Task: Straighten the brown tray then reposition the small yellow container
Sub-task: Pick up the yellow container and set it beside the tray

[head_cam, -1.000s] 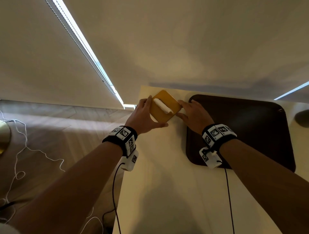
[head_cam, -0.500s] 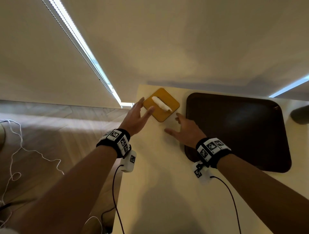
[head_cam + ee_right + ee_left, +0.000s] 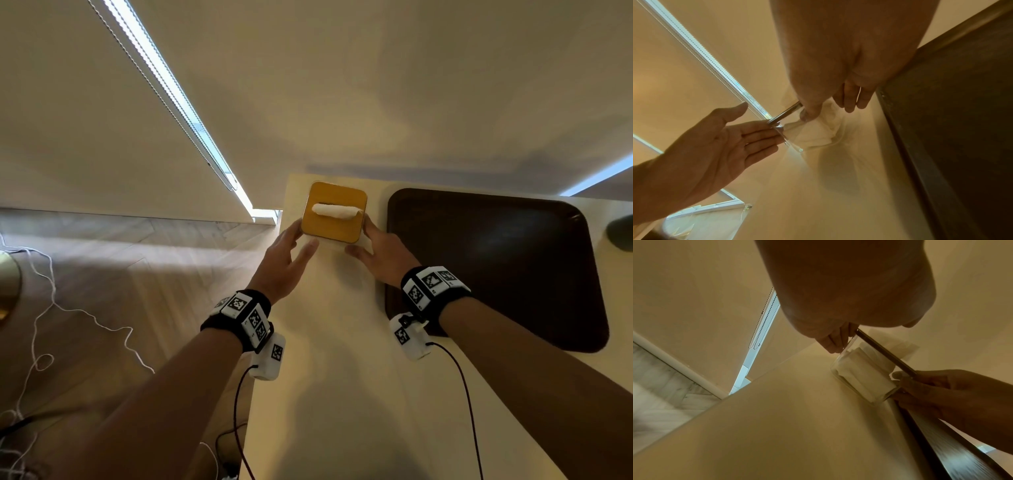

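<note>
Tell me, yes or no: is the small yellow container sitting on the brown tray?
No: in the head view the small yellow container stands on the pale table, left of the brown tray, with a gap between them.

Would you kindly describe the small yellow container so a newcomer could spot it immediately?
Start at the pale table and find the large dark brown tray. Left of it, near the table's far left corner, sits the small yellow container, between the left hand and right hand. Only it has a square yellow top with white tissue poking out.
</note>
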